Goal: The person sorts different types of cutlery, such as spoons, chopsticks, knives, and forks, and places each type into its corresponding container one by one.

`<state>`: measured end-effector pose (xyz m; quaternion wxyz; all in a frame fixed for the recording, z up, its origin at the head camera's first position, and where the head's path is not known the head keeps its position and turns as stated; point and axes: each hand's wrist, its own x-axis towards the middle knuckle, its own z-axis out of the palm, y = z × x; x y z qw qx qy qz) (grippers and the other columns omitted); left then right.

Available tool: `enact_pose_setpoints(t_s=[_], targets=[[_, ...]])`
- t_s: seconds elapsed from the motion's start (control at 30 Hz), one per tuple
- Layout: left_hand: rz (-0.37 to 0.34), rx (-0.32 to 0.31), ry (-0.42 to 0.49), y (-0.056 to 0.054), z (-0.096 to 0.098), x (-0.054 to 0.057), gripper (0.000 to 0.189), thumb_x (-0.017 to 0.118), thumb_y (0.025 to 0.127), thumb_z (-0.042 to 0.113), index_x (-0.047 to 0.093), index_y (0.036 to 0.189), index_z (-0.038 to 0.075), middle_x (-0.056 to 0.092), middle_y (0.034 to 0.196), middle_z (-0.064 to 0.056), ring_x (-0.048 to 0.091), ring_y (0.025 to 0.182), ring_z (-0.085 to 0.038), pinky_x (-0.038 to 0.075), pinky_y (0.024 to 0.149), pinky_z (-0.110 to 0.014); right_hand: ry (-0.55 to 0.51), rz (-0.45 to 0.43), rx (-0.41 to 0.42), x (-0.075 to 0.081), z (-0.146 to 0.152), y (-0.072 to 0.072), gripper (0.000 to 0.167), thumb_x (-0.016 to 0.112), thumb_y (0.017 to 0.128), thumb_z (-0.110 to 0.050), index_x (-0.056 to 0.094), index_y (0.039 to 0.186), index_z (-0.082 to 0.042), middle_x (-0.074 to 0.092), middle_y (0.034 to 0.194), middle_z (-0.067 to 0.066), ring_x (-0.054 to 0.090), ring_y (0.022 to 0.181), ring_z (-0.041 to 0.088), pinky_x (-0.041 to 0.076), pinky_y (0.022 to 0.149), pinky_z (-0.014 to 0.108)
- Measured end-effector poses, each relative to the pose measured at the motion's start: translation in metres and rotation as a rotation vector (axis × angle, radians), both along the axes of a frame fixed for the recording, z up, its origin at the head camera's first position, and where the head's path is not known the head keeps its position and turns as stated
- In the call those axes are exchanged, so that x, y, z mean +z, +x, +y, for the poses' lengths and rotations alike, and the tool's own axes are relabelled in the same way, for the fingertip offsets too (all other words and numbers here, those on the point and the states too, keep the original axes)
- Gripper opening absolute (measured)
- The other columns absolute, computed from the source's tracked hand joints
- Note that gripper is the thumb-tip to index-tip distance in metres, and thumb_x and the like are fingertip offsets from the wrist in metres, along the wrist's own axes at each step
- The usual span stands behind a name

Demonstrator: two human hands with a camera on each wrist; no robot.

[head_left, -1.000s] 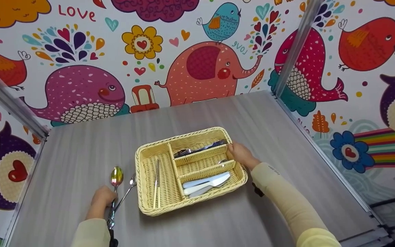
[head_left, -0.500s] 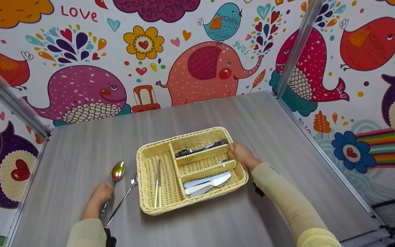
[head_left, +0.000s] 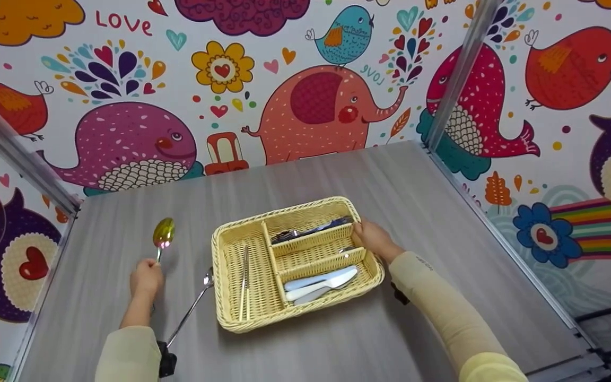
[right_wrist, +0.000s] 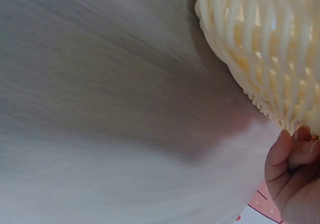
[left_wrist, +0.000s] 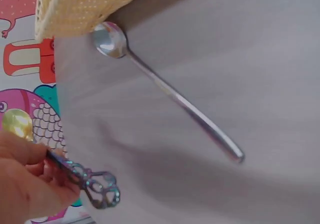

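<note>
My left hand (head_left: 146, 278) grips a shiny spoon (head_left: 164, 233) with a gold, iridescent bowl, raised over the table's left side. The left wrist view shows the spoon's openwork handle end (left_wrist: 100, 186) sticking out past the fingers. To the right of that hand lies a long-handled silver spoon (left_wrist: 172, 93), its bowl beside the wicker basket (head_left: 247, 324). My right hand (head_left: 374, 239) holds the basket's right rim, fingers curled at the weave in the right wrist view. Inside the basket are chopsticks (head_left: 244, 284), several knives (head_left: 319, 285) and dark-handled cutlery (head_left: 311, 229) in separate compartments.
The basket stands mid-table on a grey wood-grain tabletop (head_left: 141, 217). A wall (head_left: 263, 32) printed with cartoon animals closes off the back, and metal-framed panels (head_left: 454, 74) border both sides.
My left hand has moved away from the basket, forward and to the left, carrying the gold-bowled spoon off from the long-handled one. The right hand and basket have stayed put.
</note>
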<state>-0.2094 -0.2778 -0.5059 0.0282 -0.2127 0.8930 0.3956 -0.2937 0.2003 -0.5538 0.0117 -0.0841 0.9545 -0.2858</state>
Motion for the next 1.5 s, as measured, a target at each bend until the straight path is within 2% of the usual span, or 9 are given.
enact_pose_setpoints(t_s=[0.23,0.43,0.83,1.03,1.17,1.27,1.33,1.43,1.5], targets=[[0.151,-0.147,-0.060,-0.020,0.025,0.018,0.025,0.035,0.094,0.004,0.045,0.108,-0.014,0.050,0.108,-0.035,0.048,0.102,-0.047,0.036,0.087,-0.052,-0.022,0.003,-0.002,-0.001,0.002,0.000,0.041,0.034,0.098,-0.022,0.048,0.118,0.011,0.058,0.106,0.031,0.054,0.103,0.044,0.040,0.089,0.051],[0.296,-0.280,-0.110,-0.037,0.071,0.023,0.017,0.044,0.090,0.001,0.052,0.100,-0.009,0.055,0.099,-0.030,0.052,0.096,-0.043,0.038,0.084,-0.050,-0.027,0.012,0.005,-0.002,0.004,0.000,0.039,0.034,0.098,-0.022,0.049,0.114,0.010,0.059,0.102,0.029,0.056,0.100,0.043,0.041,0.087,0.050],[0.505,-0.540,-0.385,-0.052,0.184,0.005,0.003,0.055,0.080,-0.003,0.057,0.078,-0.002,0.057,0.080,-0.018,0.055,0.081,-0.036,0.043,0.073,-0.044,-0.018,-0.001,-0.022,-0.001,0.003,0.000,0.036,0.034,0.098,-0.024,0.052,0.103,0.007,0.059,0.100,0.030,0.055,0.099,0.044,0.041,0.086,0.051],[0.465,-0.659,-0.422,-0.046,0.229,-0.003,0.018,0.052,0.072,-0.012,0.058,0.084,0.000,0.057,0.088,-0.016,0.054,0.087,-0.034,0.042,0.077,-0.044,-0.003,0.024,-0.019,0.000,0.002,0.000,0.033,0.034,0.097,-0.022,0.053,0.102,0.006,0.060,0.098,0.027,0.057,0.097,0.042,0.042,0.085,0.050],[0.341,-0.719,-0.408,-0.044,0.249,-0.007,0.022,0.049,0.077,-0.014,0.059,0.089,0.001,0.057,0.095,-0.016,0.054,0.093,-0.033,0.042,0.083,-0.043,-0.022,0.019,-0.007,-0.005,0.003,-0.003,0.035,0.033,0.098,-0.024,0.052,0.103,0.005,0.060,0.097,0.028,0.057,0.098,0.043,0.042,0.086,0.051],[0.306,-0.744,-0.427,-0.052,0.257,-0.026,0.024,0.051,0.077,-0.013,0.061,0.092,0.003,0.057,0.096,-0.016,0.055,0.094,-0.032,0.043,0.083,-0.042,-0.034,0.085,0.041,-0.035,0.014,-0.020,0.043,0.029,0.098,-0.036,0.052,0.099,0.000,0.061,0.088,0.025,0.059,0.089,0.040,0.045,0.079,0.048],[0.395,-0.745,-0.458,-0.071,0.258,-0.069,0.025,0.051,0.075,-0.010,0.060,0.091,0.008,0.057,0.092,-0.014,0.055,0.088,-0.028,0.044,0.076,-0.038,-0.017,0.189,0.079,-0.069,0.024,-0.039,0.048,0.025,0.097,-0.045,0.051,0.093,-0.005,0.059,0.078,0.019,0.060,0.078,0.035,0.046,0.068,0.043],[0.400,-0.750,-0.444,-0.097,0.259,-0.121,0.028,0.055,0.075,-0.007,0.063,0.091,0.015,0.058,0.092,-0.012,0.057,0.083,-0.026,0.046,0.071,-0.036,-0.017,0.193,0.072,-0.077,0.026,-0.044,0.047,0.027,0.096,-0.046,0.050,0.090,-0.005,0.057,0.074,0.019,0.060,0.074,0.036,0.045,0.066,0.044],[0.463,-0.746,-0.457,-0.115,0.260,-0.160,0.031,0.057,0.068,-0.007,0.063,0.087,0.017,0.057,0.085,-0.010,0.056,0.075,-0.024,0.045,0.064,-0.034,-0.005,0.156,0.055,-0.054,0.018,-0.030,0.045,0.028,0.097,-0.039,0.050,0.092,-0.001,0.058,0.078,0.022,0.059,0.078,0.039,0.045,0.070,0.046]])
